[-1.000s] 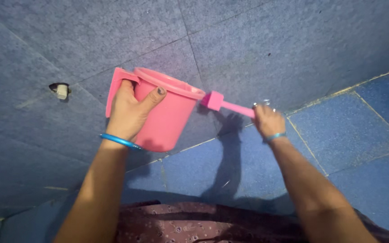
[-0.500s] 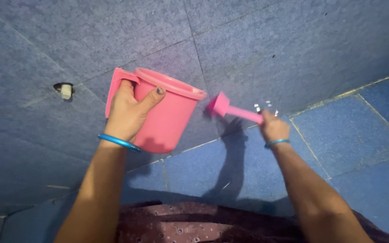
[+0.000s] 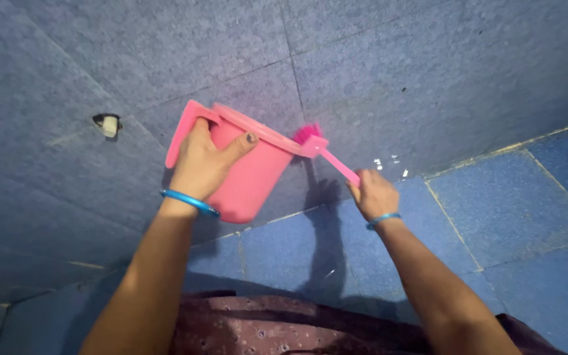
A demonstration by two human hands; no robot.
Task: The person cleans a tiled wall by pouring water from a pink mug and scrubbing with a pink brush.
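With our left hand (image 3: 205, 161) wrapped tight around the tilted pink mug (image 3: 248, 174) held up against the blue wall tiles (image 3: 428, 72), and our right hand (image 3: 373, 196) closed on the pink brush (image 3: 317, 141) at its rim — we risk a wet handle slipping, or a hard stroke twisting the mug loose.

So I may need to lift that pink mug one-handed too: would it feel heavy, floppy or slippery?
The pink mug is probably light: the left hand alone holds it tilted by its flat handle. It looks like stiff moulded plastic, with rim and walls keeping their shape where the brush in the right hand meets them. If wet, the smooth sides could be slippery.
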